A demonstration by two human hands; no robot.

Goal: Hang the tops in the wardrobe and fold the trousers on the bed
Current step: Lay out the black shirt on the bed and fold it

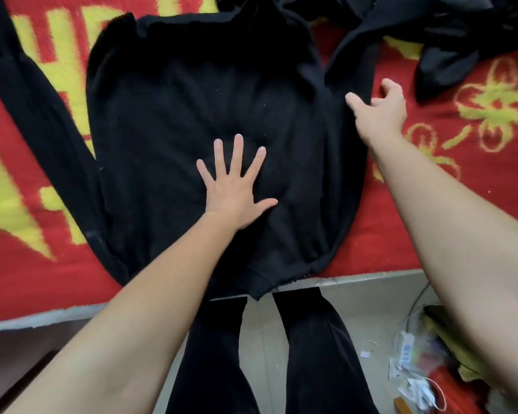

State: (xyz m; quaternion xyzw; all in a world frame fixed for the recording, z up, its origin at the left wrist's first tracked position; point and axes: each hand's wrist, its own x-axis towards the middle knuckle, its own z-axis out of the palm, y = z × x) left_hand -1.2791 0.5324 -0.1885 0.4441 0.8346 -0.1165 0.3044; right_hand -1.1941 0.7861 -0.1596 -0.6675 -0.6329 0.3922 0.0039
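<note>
Head view: we have the black top (168,115) spread flat on the bed (416,234), one grip pressing it, the other at its edge.

The left grip (234,186) lies wide open, fingers fanned, palm down on the top's middle. The right grip (380,112) sits at the top's 3 o'clock edge, fingers curled and thumb on the cloth, and we cannot tell whether it has caught any fabric. One sleeve (33,115) trails toward 10 o'clock, and a dark heap (449,49) sits at 1 o'clock. To us the knit looks soft, limp and light, likely to sag, so we'd take it at both shoulders near 12 o'clock, not by the hem at 6.
</note>
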